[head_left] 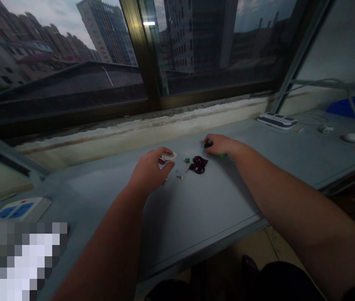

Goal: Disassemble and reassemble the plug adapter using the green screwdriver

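Note:
My left hand (154, 169) holds a round white part (169, 156) between thumb and fingers, just over the grey table (196, 205). To its right lie two dark rounded shell pieces (198, 165), touching each other. Beside them are a small green piece (187, 160) and a small pale piece with a thin dark end (180, 177). My right hand (219, 145) is closed round a black and green object (208, 144) beyond the dark pieces; a green bit and a thin rod show under the wrist, and whether they belong to it I cannot tell.
A white power strip (277, 121) lies at the back right, with cables and a blue tray (351, 106) farther right. At the left is a white box with blue panels (23, 209). A window ledge (127, 129) runs behind the table.

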`<state>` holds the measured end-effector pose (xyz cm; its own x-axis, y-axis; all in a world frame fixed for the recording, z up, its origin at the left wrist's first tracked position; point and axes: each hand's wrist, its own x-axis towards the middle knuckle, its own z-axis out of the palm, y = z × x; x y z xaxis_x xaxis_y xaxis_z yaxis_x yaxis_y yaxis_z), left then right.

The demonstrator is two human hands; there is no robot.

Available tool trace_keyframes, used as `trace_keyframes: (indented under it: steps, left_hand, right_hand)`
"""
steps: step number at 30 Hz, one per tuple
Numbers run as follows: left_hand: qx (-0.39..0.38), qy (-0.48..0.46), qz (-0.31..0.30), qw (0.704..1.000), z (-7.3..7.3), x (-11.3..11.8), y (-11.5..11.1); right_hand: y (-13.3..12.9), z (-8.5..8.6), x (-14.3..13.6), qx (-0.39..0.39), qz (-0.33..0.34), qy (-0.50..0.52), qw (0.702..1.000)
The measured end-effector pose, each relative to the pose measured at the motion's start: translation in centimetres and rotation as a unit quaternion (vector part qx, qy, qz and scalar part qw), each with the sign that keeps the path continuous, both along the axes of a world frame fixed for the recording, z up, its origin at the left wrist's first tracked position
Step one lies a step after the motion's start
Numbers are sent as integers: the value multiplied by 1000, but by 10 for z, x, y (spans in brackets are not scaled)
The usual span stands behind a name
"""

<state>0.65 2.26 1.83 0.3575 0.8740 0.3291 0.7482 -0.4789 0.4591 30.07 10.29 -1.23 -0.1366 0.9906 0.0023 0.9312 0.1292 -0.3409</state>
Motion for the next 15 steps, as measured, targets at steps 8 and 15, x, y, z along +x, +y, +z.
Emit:
trace_keyframes:
  steps: [8, 15]
  left_hand:
    - [17, 10, 41, 999, -4, -1, 4]
    - [41, -12, 24, 999, 2, 1, 2]
  right_hand:
    - [-1, 1, -1, -7, -2, 0, 1000]
    - [0, 0, 0, -4, 1, -1, 1000]
